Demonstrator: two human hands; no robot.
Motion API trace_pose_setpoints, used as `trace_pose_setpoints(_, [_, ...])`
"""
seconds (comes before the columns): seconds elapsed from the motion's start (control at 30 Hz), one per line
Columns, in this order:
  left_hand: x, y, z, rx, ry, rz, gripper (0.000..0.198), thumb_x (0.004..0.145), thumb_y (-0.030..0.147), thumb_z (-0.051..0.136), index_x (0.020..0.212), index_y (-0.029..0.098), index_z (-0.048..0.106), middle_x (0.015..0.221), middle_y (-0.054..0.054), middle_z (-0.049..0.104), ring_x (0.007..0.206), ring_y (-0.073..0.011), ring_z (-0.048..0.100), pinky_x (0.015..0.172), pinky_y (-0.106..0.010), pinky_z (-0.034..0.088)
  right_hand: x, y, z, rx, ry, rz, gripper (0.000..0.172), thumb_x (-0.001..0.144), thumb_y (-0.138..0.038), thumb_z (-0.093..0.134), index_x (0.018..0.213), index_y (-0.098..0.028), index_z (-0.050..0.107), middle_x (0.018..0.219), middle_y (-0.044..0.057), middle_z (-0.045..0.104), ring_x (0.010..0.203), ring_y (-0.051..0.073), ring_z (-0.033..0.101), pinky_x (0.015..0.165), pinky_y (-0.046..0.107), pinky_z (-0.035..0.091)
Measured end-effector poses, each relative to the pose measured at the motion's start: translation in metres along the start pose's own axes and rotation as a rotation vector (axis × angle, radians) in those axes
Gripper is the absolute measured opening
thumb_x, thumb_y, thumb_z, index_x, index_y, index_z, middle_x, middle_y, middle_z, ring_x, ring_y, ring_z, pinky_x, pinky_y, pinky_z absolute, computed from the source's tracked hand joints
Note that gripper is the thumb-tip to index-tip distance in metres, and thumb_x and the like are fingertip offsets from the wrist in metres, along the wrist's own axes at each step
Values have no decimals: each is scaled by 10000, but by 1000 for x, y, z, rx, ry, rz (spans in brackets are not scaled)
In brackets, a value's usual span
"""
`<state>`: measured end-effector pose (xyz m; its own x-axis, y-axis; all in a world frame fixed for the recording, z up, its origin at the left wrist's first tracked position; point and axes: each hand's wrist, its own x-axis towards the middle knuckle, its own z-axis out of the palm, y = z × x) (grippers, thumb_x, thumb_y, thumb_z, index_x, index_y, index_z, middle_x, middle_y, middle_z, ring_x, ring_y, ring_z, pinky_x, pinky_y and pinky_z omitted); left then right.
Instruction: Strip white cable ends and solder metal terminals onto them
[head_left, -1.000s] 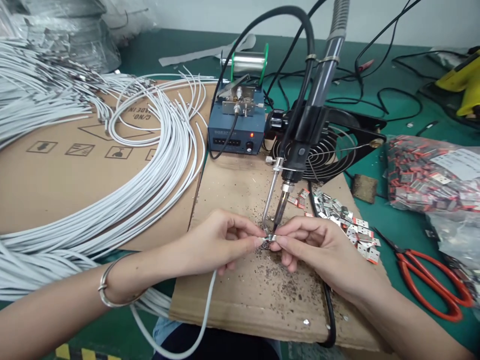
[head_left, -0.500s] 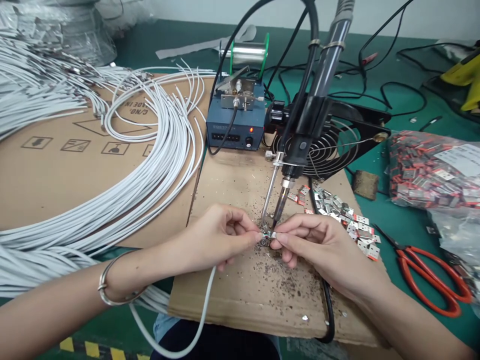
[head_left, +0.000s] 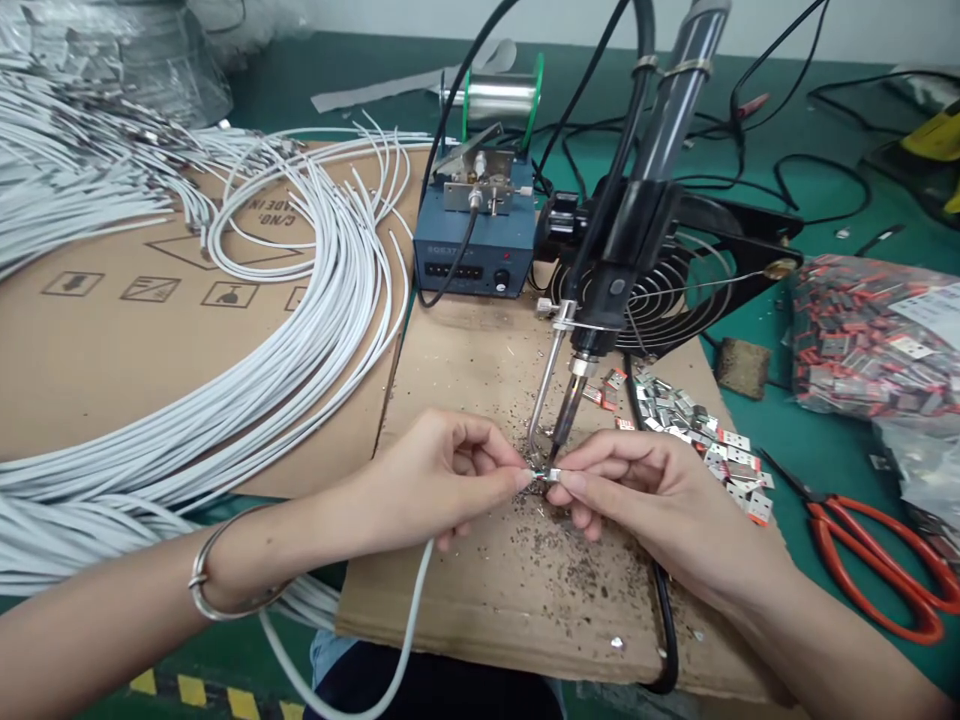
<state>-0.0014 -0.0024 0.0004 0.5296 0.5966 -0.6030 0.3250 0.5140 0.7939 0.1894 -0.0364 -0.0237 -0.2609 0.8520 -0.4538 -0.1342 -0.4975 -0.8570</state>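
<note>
My left hand [head_left: 457, 480] pinches the end of a white cable [head_left: 414, 610], whose length loops down past the board's front edge. Thin coloured wires show at its tip. Between the thumb and fingers of my right hand [head_left: 630, 485] is a small metal USB connector [head_left: 555, 475], held up against those wire ends. Right above this joint, the tip of a mounted soldering iron [head_left: 574, 400] points down, with a thin solder feed tube [head_left: 547, 385] beside it. Whether the tip touches the wires I cannot tell.
A blue solder feeder [head_left: 472, 240] with a solder spool [head_left: 502, 100] stands behind. Loose USB connectors [head_left: 675, 410] lie right of the iron, near red-handled scissors [head_left: 847, 540] and a bag of connectors [head_left: 877, 340]. White cables [head_left: 300, 340] cover the left. A black fan [head_left: 675, 290] sits behind.
The view has shifted slightly, so the iron and right-side things appear farther right. Both hands keep their pinches at the iron tip. The red light on the blue feeder has dimmed.
</note>
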Motion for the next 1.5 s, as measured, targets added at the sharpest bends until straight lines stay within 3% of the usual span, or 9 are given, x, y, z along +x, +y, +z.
trace_pose_setpoints(0.33, [4, -5, 1, 59, 65, 43, 111, 773, 231, 592, 710, 144, 563, 436, 92, 461, 332, -37, 415, 290, -113, 351, 4, -3, 10, -40, 85, 9, 146, 555, -216, 826, 628, -172, 707, 598, 32, 714, 428, 74, 585, 423, 155, 525])
trace_pose_setpoints(0.63, [5, -13, 1, 176, 172, 225, 118, 736, 225, 619, 689, 116, 620, 517, 68, 448, 470, -39, 374, 435, -159, 288, 1, -2, 6, -65, 70, -2, 168, 590, -276, 817, 659, -164, 713, 624, 46, 722, 446, 87, 604, 432, 168, 541])
trace_pose_setpoints(0.73, [6, -15, 2, 176, 159, 242, 120, 735, 228, 616, 689, 117, 616, 526, 66, 445, 485, -45, 369, 450, -171, 281, 2, -4, 7, -61, 69, 10, 170, 592, -277, 817, 662, -162, 714, 621, 49, 723, 455, 89, 612, 436, 163, 541])
trace_pose_setpoints(1.13, [3, -10, 5, 92, 126, 211, 116, 723, 223, 623, 689, 113, 621, 517, 60, 439, 488, -59, 361, 461, -195, 277, -2, -1, -1, 23, -11, 9, 139, 655, -287, 796, 693, -169, 735, 621, 44, 724, 445, 68, 603, 446, 127, 527])
trace_pose_setpoints(1.5, [4, -5, 6, 57, 131, 81, 149, 712, 258, 630, 632, 138, 593, 462, 74, 382, 437, -56, 309, 416, -200, 237, 1, -2, 0, 55, -29, 51, 72, 691, -249, 766, 686, -184, 737, 624, 40, 729, 424, 54, 591, 439, 110, 519])
